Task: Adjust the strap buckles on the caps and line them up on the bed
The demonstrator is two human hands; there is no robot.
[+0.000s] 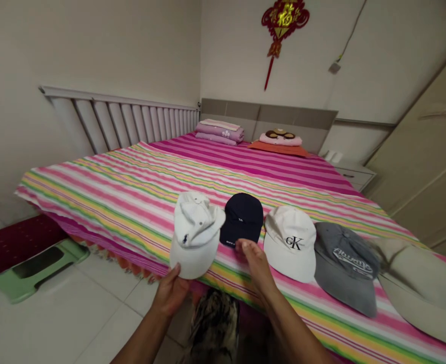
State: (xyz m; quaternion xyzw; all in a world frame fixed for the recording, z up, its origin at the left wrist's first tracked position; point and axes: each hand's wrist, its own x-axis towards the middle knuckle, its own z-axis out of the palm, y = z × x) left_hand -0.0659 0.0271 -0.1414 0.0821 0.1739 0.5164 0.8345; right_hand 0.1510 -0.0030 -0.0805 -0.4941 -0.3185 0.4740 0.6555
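A white baseball cap (195, 232) with a small dark emblem is in my left hand (172, 293), gripped at the brim with the thumb on top. It is at the bed's front edge, and its right side overlaps a navy blue cap (242, 217). My right hand (256, 258) has its fingertips closed together at the front of the navy cap's brim. To the right lie a white cap with black letters (289, 237), a grey cap with white script (346, 265) and a wide beige hat (422, 285), partly blurred.
The caps are on a bed with a striped sheet (124, 177). Folded purple bedding (219, 132) and a pink pillow (281, 140) lie by the headboard (268, 119). A green stool (37, 268) stands on the tiled floor at left. A nightstand (355, 174) is at right.
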